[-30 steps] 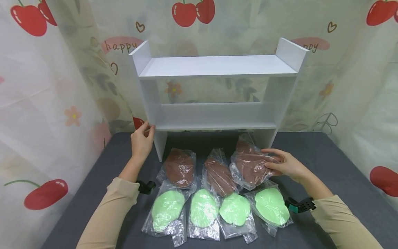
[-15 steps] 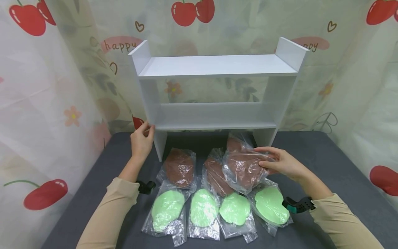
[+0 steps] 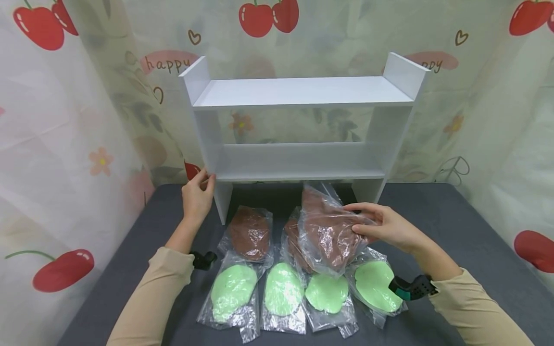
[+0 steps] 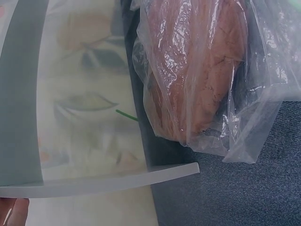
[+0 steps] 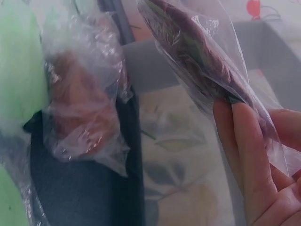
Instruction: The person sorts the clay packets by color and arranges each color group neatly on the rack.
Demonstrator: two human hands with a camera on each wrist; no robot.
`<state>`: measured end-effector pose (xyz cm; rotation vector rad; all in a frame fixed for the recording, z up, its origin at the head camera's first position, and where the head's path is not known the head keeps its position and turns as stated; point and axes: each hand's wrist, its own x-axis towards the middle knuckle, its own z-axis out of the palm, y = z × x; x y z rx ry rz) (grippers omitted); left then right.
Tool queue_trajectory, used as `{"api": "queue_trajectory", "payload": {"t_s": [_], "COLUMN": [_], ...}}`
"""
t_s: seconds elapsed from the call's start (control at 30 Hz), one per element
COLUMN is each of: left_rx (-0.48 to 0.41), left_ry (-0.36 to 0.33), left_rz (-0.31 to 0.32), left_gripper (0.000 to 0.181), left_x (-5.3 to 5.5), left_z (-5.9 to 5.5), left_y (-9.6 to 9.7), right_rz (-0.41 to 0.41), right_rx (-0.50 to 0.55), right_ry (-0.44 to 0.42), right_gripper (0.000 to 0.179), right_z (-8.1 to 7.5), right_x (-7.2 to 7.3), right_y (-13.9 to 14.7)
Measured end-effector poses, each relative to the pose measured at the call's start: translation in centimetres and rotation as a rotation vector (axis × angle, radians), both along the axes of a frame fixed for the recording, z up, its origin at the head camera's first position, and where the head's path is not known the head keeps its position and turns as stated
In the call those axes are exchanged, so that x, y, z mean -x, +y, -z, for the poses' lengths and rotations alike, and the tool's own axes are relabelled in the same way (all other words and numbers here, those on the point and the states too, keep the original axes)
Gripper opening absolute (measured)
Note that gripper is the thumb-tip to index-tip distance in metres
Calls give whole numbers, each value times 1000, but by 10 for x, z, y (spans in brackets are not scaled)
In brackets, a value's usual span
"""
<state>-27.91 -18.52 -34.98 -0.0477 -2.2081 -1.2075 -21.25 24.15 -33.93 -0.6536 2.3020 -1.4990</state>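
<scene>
My right hand [image 3: 385,226] pinches a clear plastic bag with a brown, flat, irregular piece [image 3: 329,235] inside, its thumb and fingers on the bag's right edge. In the right wrist view the held bag [image 5: 202,52] shows nearly edge-on, raised above the table. It partly hides a second brown bagged piece [image 3: 295,240] lying underneath in the head view. Another brown bagged piece [image 3: 250,235] lies to the left. My left hand [image 3: 198,194] grips the left side panel of the white shelf [image 3: 298,166]; only its fingertips [image 4: 18,212] show in the left wrist view.
Several bagged light green pieces [image 3: 283,290] lie in a row along the front of the dark table [image 3: 433,216]. The shelf stands at the back, its lower opening behind the brown bags. A printed curtain [image 3: 99,115] surrounds the table at the back and sides.
My right hand has moved left with the brown bagged piece, which now covers more of the middle brown bag. The left hand has stayed at the shelf's side panel.
</scene>
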Motion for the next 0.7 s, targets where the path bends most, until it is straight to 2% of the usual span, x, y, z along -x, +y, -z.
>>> {"api": "queue_trajectory", "payload": {"t_s": [0.4,0.7], "left_rx": [7,-3], "left_ry": [5,10], "left_rz": [0,-2], "left_gripper": [35,33], "left_x": [1,1], "left_z": [1,1], "left_y": [0,0], "right_rz": [-84,-66], "right_rx": [46,93], "right_ry": [67,134], "right_gripper": [47,48], "right_z": [-15,-38], "right_x": [-8,-14], "right_y": [-14,-24]}}
